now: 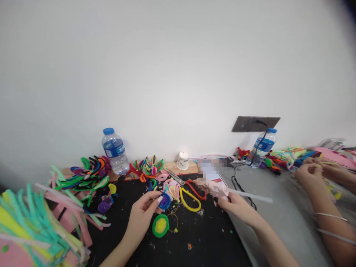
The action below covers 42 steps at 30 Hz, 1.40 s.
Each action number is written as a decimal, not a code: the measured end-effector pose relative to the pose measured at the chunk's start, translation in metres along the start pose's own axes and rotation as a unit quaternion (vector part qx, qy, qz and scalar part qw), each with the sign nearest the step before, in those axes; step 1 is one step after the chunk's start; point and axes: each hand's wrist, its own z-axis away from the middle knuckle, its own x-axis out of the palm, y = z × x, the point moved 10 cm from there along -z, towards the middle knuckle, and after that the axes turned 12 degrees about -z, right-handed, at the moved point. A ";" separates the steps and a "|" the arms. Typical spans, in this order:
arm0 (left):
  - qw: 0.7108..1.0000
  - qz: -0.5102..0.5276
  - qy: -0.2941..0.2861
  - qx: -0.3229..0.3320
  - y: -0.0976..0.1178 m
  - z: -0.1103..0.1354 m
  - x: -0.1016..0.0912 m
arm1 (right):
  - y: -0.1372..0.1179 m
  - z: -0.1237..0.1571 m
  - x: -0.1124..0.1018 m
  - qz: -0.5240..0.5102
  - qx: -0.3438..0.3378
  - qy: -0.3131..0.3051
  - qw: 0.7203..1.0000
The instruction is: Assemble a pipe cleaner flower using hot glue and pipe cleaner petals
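On black tabletop (194, 241): left hand (143, 215) pinches fuzzy blue spiral disc (164, 201); right hand (236, 207) grasps pink glue gun (218, 188). Second disc (160, 225), green-yellow, at 6 o'clock. Two bottles (115, 151).

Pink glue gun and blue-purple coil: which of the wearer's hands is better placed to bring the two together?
Probably the right hand: it grips the pink glue gun, nozzle pointing left toward the blue-purple coil. The left hand pinches that coil above the black mat and looks placed to steady it.
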 end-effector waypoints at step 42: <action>0.993 -0.073 -0.069 0.057 0.016 0.009 0.016 | -0.069 -0.005 0.129 0.133 -0.311 -0.046 0.940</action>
